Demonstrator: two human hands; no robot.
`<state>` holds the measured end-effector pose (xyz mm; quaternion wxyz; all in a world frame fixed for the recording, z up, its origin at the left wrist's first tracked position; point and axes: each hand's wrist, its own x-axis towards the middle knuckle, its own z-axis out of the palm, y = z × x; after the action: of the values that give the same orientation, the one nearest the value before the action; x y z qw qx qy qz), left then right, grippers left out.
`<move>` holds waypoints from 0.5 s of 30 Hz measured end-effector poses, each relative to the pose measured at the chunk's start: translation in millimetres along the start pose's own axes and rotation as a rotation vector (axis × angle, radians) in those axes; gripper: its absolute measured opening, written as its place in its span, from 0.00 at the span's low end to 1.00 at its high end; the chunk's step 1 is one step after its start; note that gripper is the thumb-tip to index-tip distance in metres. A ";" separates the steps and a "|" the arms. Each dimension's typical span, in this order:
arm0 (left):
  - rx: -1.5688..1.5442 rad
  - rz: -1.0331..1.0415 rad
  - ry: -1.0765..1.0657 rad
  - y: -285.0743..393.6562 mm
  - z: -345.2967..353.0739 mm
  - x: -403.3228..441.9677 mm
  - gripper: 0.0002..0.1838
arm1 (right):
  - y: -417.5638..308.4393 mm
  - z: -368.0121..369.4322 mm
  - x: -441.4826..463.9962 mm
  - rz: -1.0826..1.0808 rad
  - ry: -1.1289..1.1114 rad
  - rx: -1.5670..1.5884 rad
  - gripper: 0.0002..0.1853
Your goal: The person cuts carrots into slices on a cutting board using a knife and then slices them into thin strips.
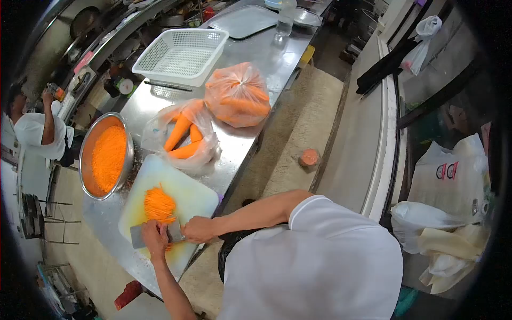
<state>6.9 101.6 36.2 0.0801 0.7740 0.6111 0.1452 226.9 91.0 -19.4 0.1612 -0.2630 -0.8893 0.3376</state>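
Observation:
My right hand (198, 229) is closed around the handle of a wide cleaver (174, 232). Fingers bent and pressed together, my left hand (154, 237) grips the middle of the blade, which shows on both sides of it. Both are over the near part of a pale cutting board (189, 197). A heap of shredded carrot (159, 204) lies against the blade's far side, and a few shreds show on its near side. Left of the board stands a metal bowl (129, 160) of finely cut carrot (108, 158). Beyond the board, an open plastic bag (205, 154) holds whole peeled carrots (178, 132).
A tied bag of carrots (238, 98), a white basket (178, 55), a metal tray (244, 21) and a clear container (286, 21) stand farther along the steel table (234, 141). Another person (42, 128) is at the far left. An orange-topped container (309, 157) is right of the table.

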 end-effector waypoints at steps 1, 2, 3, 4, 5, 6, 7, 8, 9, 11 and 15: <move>0.014 -0.008 -0.005 0.1 3.7 5.8 0.14 | -7.0 -3.5 -2.5 0.005 -0.003 0.020 0.14; 0.029 -0.017 -0.010 -4.8 8.0 12.1 0.14 | -14.4 -6.5 -5.2 0.008 -0.007 0.041 0.14; 0.042 -0.033 -0.016 -5.3 12.0 15.2 0.14 | -18.0 -7.9 -9.0 0.010 -0.017 0.063 0.14; 0.070 -0.106 -0.044 2.7 11.2 19.0 0.13 | -20.3 -10.7 -12.2 -0.030 -0.047 0.060 0.14; 0.054 -0.098 -0.071 -0.3 14.9 24.1 0.13 | -18.2 -13.0 -16.3 -0.046 -0.081 0.083 0.14; 0.050 -0.112 -0.099 -10.7 18.4 25.0 0.13 | -18.4 -20.5 -19.0 -0.084 -0.124 0.118 0.14; 0.057 -0.146 -0.058 -12.7 19.2 22.4 0.13 | -3.5 -9.8 -17.8 -0.087 -0.289 0.163 0.14; -0.030 -0.206 -0.027 -2.2 2.3 23.9 0.13 | -1.5 -25.1 -29.2 -0.135 -0.219 0.263 0.15; -0.074 -0.201 0.062 8.3 -17.9 21.0 0.11 | -6.0 -46.7 -41.5 -0.080 -0.207 0.259 0.16; -0.120 -0.234 0.404 31.6 -54.8 14.3 0.10 | -4.8 -86.2 -54.9 -0.020 -0.288 0.235 0.15; -0.276 -0.735 0.623 2.3 -68.9 -42.7 0.12 | 1.7 -131.6 -75.5 0.079 -0.170 0.264 0.17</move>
<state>-22.3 56.0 96.6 0.0413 0.4094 0.8135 0.4109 349.8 116.5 66.0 0.1050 -0.2448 -0.8365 0.4789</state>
